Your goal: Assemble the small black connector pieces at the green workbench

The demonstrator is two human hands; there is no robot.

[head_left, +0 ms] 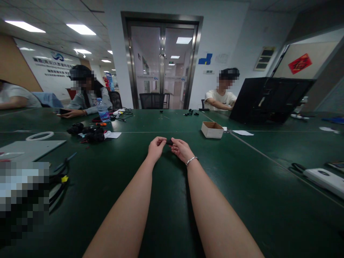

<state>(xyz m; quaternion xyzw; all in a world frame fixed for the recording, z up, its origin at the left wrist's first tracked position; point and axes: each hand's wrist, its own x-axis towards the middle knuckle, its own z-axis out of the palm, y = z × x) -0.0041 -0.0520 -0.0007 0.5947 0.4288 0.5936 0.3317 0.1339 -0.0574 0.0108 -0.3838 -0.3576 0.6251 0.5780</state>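
A small black object (169,142) is between my two hands, low over the green table (172,179). My left hand (156,147) pinches its left end with thumb and fingertips. On the other end, my right hand (182,148) has its fingers closed, with a silver bracelet at the wrist. The object is too small to make out in detail, and my fingertips hide part of it. Beyond my right hand stands an open cardboard box (212,130).
Black items (94,134) lie in a heap at the left, near a water bottle (103,110). Cables (57,186) lie nearer. A large black monitor-like panel (268,100) stands at the right, beyond a white power strip (325,179). People sit across the table.
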